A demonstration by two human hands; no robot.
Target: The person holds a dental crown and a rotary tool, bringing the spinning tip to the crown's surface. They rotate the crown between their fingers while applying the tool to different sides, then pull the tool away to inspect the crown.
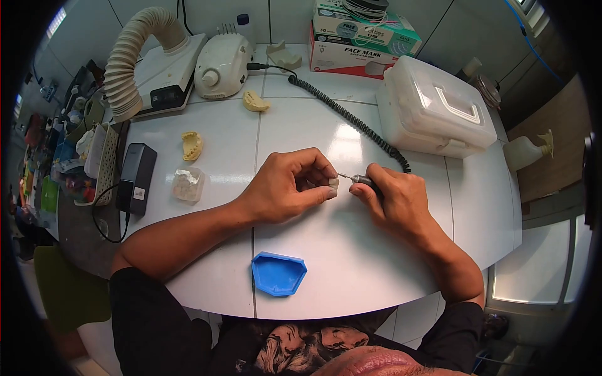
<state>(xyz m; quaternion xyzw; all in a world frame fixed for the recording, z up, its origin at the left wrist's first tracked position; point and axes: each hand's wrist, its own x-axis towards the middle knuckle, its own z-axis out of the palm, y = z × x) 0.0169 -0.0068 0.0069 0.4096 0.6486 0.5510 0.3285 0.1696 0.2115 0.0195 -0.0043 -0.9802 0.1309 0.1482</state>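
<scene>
Near the middle of the white tiled table (376, 276), my left hand (291, 185) pinches a small whitish piece (333, 183) between thumb and fingers. My right hand (398, 197) grips a dark rotary handpiece (364, 180), its thin metal bit pointing left, close to the piece. Whether the bit touches it I cannot tell. A black coiled cord (351, 119) runs from behind my right hand to the white control unit (224, 66). Below my hands lies a blue mould tray (279, 274).
Yellowish dental casts (192, 145) and a small clear box (188, 185) are at the left, beside a black adapter (136, 178). A hose unit (164, 75) stands back left. Face mask boxes (348, 56), a white case (433, 109) and a spray bottle (527, 150) are back right.
</scene>
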